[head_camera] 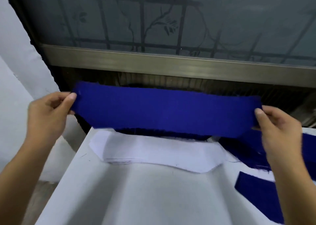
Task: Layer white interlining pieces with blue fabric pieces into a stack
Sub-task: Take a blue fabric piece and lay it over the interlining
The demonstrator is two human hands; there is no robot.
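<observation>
**A:** Where's the piece at this point?

**B:** In the air. The long royal-blue woven fabric piece (164, 111) is stretched flat between both hands. The left hand (49, 111) pinches its left end between thumb and curled fingers, and the right hand (277, 130) grips the right end the same way.

**A:** And where does it go?

**B:** Most likely onto the flat stack of white interlining pieces (153, 154), which lies just below and between the hands on the white-covered table (136, 199). I'd keep the cloth taut and lower it level. Match its angled ends and long curved edge to the white outline, then let both ends go together so no wrinkle gets trapped.

**A:** Anything in the way?

**B:** Nothing lies between the held piece and the white stack. Under the right wrist a short dark blue strip (256, 188) sits on the table. Just beyond it is a blue pile (239, 147), partly hidden by the right hand. That forearm could drag either of them as it comes down.

**A:** And past the hands?

**B:** A dark blue edge shows behind the white stack, but I can't tell what it belongs to. Farther off there's a brushed metal window rail (171, 63) and frosted glass (171, 19) with bars. The blue edges look frayed, so loose threads could snag.
</observation>
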